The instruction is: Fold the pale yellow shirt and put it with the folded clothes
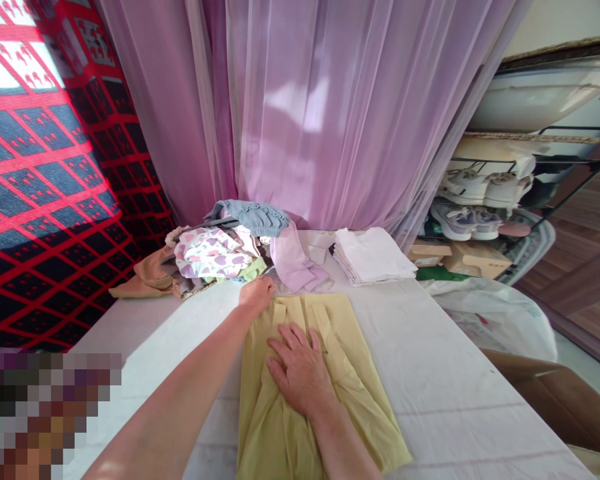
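Observation:
A yellow-green garment with pleats and strap-like loops at its far edge lies lengthwise on the white-covered table. At that garment's far left corner, my left hand is closed with the fingers curled; the edge of the cloth goes under it. My right hand lies flat on the upper middle of the garment, fingers spread, pressing on the pleats. Just beyond my left hand is a heap of clothes, with a white print piece, a blue-grey elastic-waisted piece and a lilac piece.
A folded white stack sits at the far right of the table. Purple curtains hang behind. To the right are a shelf with shoes, cardboard boxes and a brown box. A red-and-black checked cloth is at the left.

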The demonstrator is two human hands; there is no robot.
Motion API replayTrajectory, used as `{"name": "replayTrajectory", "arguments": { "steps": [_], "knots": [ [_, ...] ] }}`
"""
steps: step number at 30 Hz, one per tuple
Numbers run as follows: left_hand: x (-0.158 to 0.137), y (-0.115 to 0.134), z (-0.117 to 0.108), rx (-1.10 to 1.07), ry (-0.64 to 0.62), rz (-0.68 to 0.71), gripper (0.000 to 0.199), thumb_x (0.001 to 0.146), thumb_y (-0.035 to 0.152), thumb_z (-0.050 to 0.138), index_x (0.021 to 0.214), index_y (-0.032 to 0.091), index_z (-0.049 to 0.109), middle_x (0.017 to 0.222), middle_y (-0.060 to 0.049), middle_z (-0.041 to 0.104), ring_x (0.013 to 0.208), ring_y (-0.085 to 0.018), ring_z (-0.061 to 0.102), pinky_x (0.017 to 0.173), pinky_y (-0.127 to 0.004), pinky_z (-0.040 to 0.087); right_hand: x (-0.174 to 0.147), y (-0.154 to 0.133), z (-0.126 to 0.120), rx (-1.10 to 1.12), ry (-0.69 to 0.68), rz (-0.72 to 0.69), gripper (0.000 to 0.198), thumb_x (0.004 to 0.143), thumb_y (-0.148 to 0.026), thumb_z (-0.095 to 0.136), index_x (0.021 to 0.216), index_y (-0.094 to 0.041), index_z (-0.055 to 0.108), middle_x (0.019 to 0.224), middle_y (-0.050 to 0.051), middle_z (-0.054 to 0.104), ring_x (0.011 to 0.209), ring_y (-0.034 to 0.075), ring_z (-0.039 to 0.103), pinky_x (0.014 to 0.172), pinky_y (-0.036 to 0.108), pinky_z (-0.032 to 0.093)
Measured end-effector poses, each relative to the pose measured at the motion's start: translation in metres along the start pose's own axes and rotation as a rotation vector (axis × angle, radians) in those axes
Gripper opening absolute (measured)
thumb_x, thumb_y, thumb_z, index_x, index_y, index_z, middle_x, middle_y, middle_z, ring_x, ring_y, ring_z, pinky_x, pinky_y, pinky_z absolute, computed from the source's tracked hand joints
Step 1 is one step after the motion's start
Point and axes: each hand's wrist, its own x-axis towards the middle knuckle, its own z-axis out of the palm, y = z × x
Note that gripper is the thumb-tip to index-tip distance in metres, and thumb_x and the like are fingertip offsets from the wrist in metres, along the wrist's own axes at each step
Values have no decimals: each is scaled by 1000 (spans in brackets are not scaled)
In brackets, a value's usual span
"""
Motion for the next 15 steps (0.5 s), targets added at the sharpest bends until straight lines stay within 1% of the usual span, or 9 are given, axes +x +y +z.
{"name": "replayTrajectory", "arguments": {
  "steps": [6, 11, 15],
  "knots": [
    [3, 1, 5, -13, 37, -50, 21, 93, 36, 47, 93, 27, 65, 112, -1, 66, 90, -19, 63, 75, -28, 42, 0, 1, -1, 24, -28, 10, 36, 97, -43, 41, 128, -34, 58, 148, 3, 46, 141, 25, 30, 115, 58, 10],
    [5, 2, 8, -38, 77, -102, 21, 92, 35, 47, 94, 27, 66, 114, -3, 65, 92, -22, 64, 76, -32, 43, 1, 1, 0, 22, -29, 15, 37, 98, -44, 40, 129, -34, 57, 148, 1, 46, 141, 24, 30, 116, 57, 8],
    [14, -4, 9, -93, 125, -179, 21, 91, 35, 47, 94, 25, 66, 116, -6, 65, 93, -23, 65, 76, -33, 45, 1, 1, 1, 39, -19, 17, 36, 97, -44, 41, 128, -35, 58, 148, 1, 46, 141, 24, 30, 115, 57, 8]
  ]
}}
